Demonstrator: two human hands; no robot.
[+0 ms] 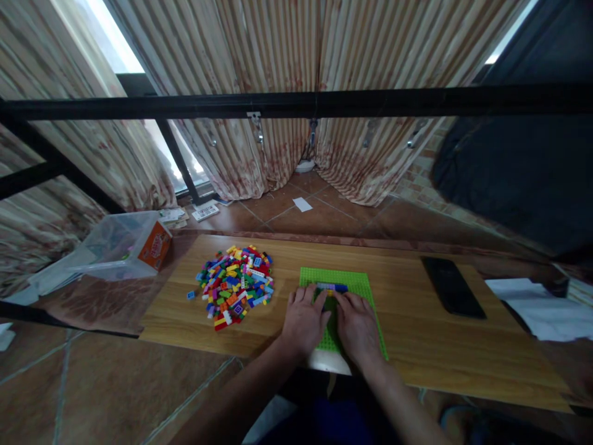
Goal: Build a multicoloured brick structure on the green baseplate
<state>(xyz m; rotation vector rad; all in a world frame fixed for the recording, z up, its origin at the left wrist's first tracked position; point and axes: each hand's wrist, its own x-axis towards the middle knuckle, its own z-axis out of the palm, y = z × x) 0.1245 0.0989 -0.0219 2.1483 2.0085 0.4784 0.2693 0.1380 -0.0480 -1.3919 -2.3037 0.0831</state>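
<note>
A green baseplate (356,283) lies on the wooden table (407,346) in front of me. A short row of bricks (332,287), purple and blue, sits on it near its far edge. My left hand (303,318) rests palm down on the plate's left edge, fingers stretched toward the bricks. My right hand (356,324) lies flat on the plate beside it, fingertips next to the blue brick. Neither hand holds anything that I can see. A heap of mixed coloured bricks (235,284) lies on the table to the left of the plate.
A black phone (451,285) lies at the table's right. A clear plastic box (123,244) with an orange carton sits off the table's left end. White papers (542,309) lie at the far right. A black metal bar (296,104) crosses above.
</note>
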